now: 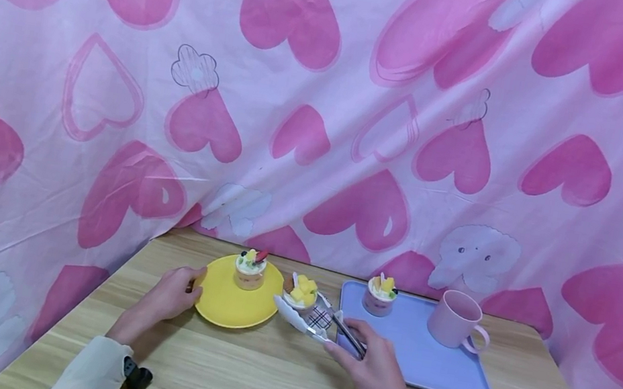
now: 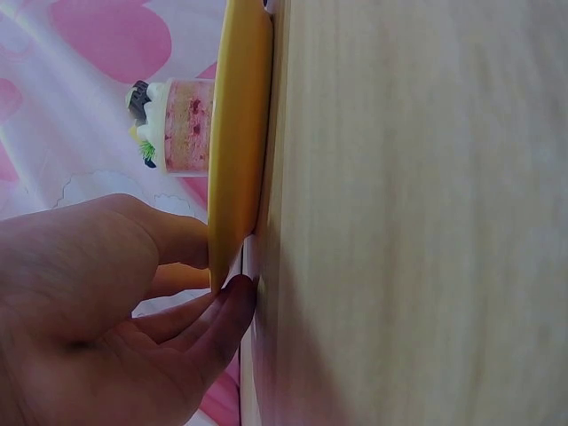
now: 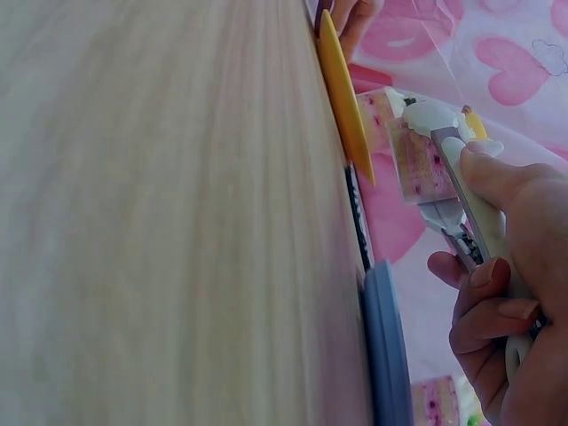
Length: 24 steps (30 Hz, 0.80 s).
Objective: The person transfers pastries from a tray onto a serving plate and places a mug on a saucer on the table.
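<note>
My left hand (image 1: 170,293) pinches the near-left rim of a yellow plate (image 1: 229,307), thumb above and fingertips below in the left wrist view. A cake cup (image 1: 250,270) topped with cream and fruit stands on that plate. In my right hand (image 1: 372,371) is a pair of tongs (image 3: 479,211), the fingers curled round its handles. Its jaws clasp a second cake cup (image 1: 302,292) with yellow fruit cubes on top. This cup hangs raised off the table beside the plate's right edge, as the right wrist view (image 3: 424,164) shows.
Right of the tongs lies a blue tray (image 1: 413,360) holding another cake cup (image 1: 380,296) and a pink mug (image 1: 453,320). A checked cloth or mat (image 1: 321,318) lies between plate and tray. A pink heart-print curtain (image 1: 294,151) hangs behind the wooden table (image 1: 234,373).
</note>
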### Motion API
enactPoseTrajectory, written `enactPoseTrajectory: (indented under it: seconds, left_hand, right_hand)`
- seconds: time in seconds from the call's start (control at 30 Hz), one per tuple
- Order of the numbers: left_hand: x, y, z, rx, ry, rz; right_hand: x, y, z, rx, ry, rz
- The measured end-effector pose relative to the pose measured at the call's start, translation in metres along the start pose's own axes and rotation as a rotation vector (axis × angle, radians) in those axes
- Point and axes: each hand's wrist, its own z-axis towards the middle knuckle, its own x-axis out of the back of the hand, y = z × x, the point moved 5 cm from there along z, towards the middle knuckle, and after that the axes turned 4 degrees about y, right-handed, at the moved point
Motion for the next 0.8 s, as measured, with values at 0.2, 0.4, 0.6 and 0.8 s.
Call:
enactPoseTrajectory:
  seconds: [0.2, 0.4, 0.6, 0.8]
  left_hand:
    - [0.0, 0.0, 0.0, -0.004, 0.003, -0.004]
    - [0.0, 0.001, -0.001, -0.011, 0.008, -0.004]
    - [0.0, 0.001, -0.001, -0.008, 0.006, -0.006]
    - [0.0, 0.001, -0.001, -0.012, 0.01, 0.001]
  right_hand:
    - [-0.01, -0.004, 0.002, 0.013, 0.003, -0.005]
    - [-0.018, -0.007, 0.004, 0.026, -0.005, 0.004]
    - [-0.025, -0.011, 0.007, 0.04, -0.008, 0.0]
    - [-0.033, -0.016, 0.01, 0.056, -0.003, 0.011]
